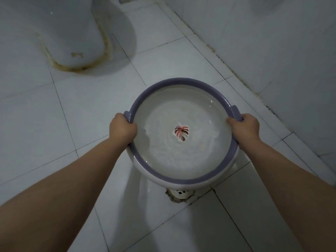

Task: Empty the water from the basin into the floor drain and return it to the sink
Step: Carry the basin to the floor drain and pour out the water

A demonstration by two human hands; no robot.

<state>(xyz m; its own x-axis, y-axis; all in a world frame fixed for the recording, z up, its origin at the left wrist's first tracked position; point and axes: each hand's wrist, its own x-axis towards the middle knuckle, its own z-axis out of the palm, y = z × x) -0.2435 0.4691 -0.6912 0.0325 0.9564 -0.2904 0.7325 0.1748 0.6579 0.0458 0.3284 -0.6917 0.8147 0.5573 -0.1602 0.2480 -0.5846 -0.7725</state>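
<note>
A round white basin with a purple rim [181, 82] hangs above the tiled floor, holding rippling water over a pink leaf print at its bottom. My left hand [122, 127] grips the rim's left handle. My right hand [244, 127] grips the right handle. The basin tips slightly toward me. The floor drain [180, 194], a white grate with chipped edges, lies just below the basin's near edge, partly hidden by it. The sink is out of view.
A white toilet base [72, 39] with stained sealant stands at the upper left. A white tiled wall [272, 42] runs along the right side. Pale floor tiles [54, 115] spread around the basin.
</note>
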